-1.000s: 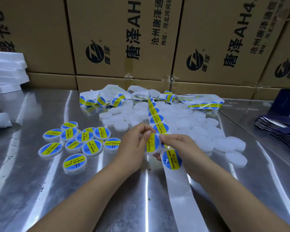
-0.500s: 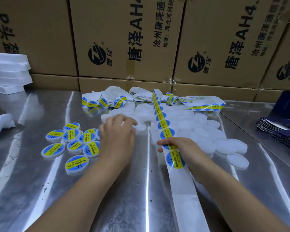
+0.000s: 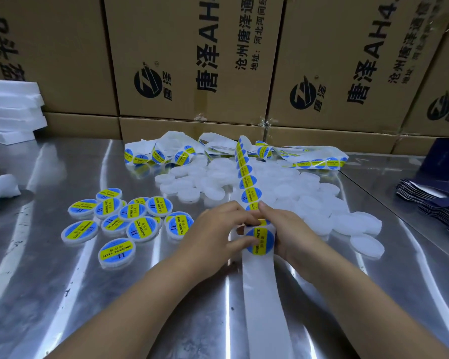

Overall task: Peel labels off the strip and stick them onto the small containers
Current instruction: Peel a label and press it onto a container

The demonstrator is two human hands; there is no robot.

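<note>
Right now your two hands meet over the strip (image 3: 266,301), which runs as bare white backing from the near edge of the steel table (image 3: 62,294) up between them. Beyond your fingers it carries a row of blue and yellow labels across the heap of unlabelled containers (image 3: 303,195).

Your right hand (image 3: 296,234) grips the strip from its right side, fingers curled round the edge and the index fingertip on top of it. Your left hand (image 3: 215,234) pinches the strip from the left. Its fingers curl over the top, and the thumb presses against the left rim of the nearest label (image 3: 260,240), a round one reading SOLDERING PASTE. A bit of white shows inside that pinch; you cannot tell whether it is backing or a container.

To your left, the labelled containers (image 3: 130,218) lie in a loose cluster, some overlapping, well apart from the unlabelled heap. More strip lies tangled (image 3: 166,154) at the back, just before the cardboard boxes (image 3: 192,60). White foam sheets (image 3: 11,110) are stacked far left, and dark blue packets (image 3: 436,203) lie far right.
</note>
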